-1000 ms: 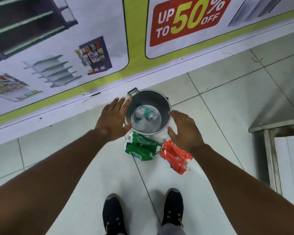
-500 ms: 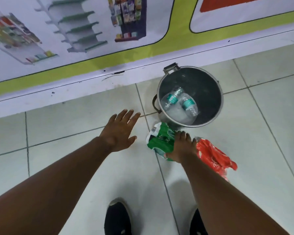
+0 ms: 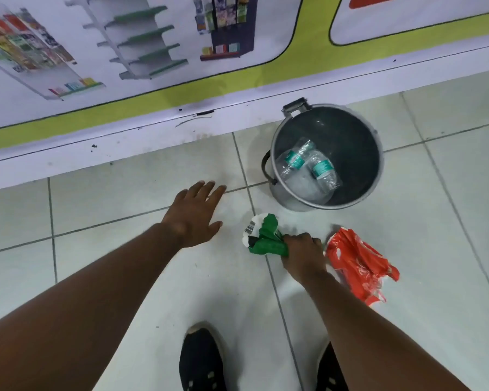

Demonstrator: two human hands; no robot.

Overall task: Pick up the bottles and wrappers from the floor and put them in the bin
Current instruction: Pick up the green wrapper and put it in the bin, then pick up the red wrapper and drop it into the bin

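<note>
A grey metal bin (image 3: 376, 153) stands on the tiled floor by the wall, and two clear plastic bottles (image 3: 311, 167) with teal labels lie inside it. Just in front of the bin my right hand (image 3: 302, 251) is shut on a crumpled green and white wrapper (image 3: 264, 235) at floor level. A red wrapper (image 3: 359, 263) lies on the floor right of that hand, untouched. My left hand (image 3: 195, 213) hovers open over the tiles to the left, fingers spread, holding nothing.
A printed banner wall (image 3: 181, 66) runs along the far side, directly behind the bin. My two black shoes (image 3: 202, 359) stand at the bottom of the view. Pale floor tiles (image 3: 110, 198) stretch to the left and right.
My right hand has closed around the green wrapper, which is now bunched up. The left hand stays open and has shifted little. The view has tilted down slightly.
</note>
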